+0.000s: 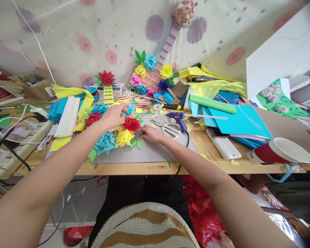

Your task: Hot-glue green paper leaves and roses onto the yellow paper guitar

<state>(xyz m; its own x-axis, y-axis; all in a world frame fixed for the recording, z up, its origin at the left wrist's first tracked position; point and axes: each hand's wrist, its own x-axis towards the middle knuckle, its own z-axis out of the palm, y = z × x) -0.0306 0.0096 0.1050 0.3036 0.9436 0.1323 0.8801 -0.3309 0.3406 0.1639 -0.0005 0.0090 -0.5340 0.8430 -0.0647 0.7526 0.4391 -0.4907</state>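
Observation:
A small paper guitar covered in paper flowers lies on the grey cutting mat (150,151), its yellow neck (109,94) pointing away from me. Over its flowers rests my left hand (114,115), palm down, fingers slightly bent and apart near a blue paper flower (129,110). Beside the guitar's right edge, my right hand (150,133) is closed with curled fingertips; what they hold, if anything, is hidden. Close to it are a red paper flower (131,124), a yellow paper flower (124,137) and green paper leaves (136,143). White-handled scissors (170,130) lie to its right.
A purple glue gun (178,120) with a black cord lies beyond the scissors. A larger flowered paper guitar (167,44) leans on the wall. Blue paper sheets (244,120), a paper cup (279,151) and a power strip (23,141) flank the mat. Another person's arm (253,182) shows at right.

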